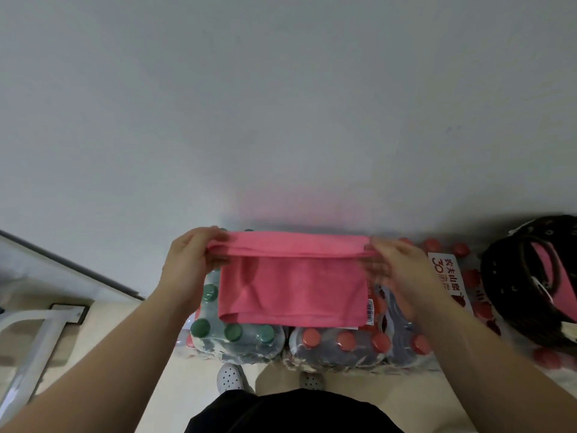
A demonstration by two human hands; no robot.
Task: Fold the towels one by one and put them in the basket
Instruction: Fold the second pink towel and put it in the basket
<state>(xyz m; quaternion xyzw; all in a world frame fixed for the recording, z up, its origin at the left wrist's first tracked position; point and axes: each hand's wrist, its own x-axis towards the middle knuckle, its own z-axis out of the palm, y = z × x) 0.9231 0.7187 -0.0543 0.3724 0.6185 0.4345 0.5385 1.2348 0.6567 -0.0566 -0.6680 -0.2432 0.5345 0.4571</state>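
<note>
A pink towel [292,289] hangs folded in front of me, doubled over along its top edge. My left hand [190,260] pinches its upper left corner and my right hand [396,267] pinches its upper right corner, both at the same height. A barcode tag shows at the towel's lower right. At the far right stands a dark woven basket [512,285] with a pink towel [546,260] inside it.
Under the towel lie shrink-wrapped packs of bottles, green-capped [234,332] on the left and red-capped [346,339] on the right. A white wall fills the upper view. A white metal frame [37,332] stands at the left. My white shoes [231,376] are on the beige floor.
</note>
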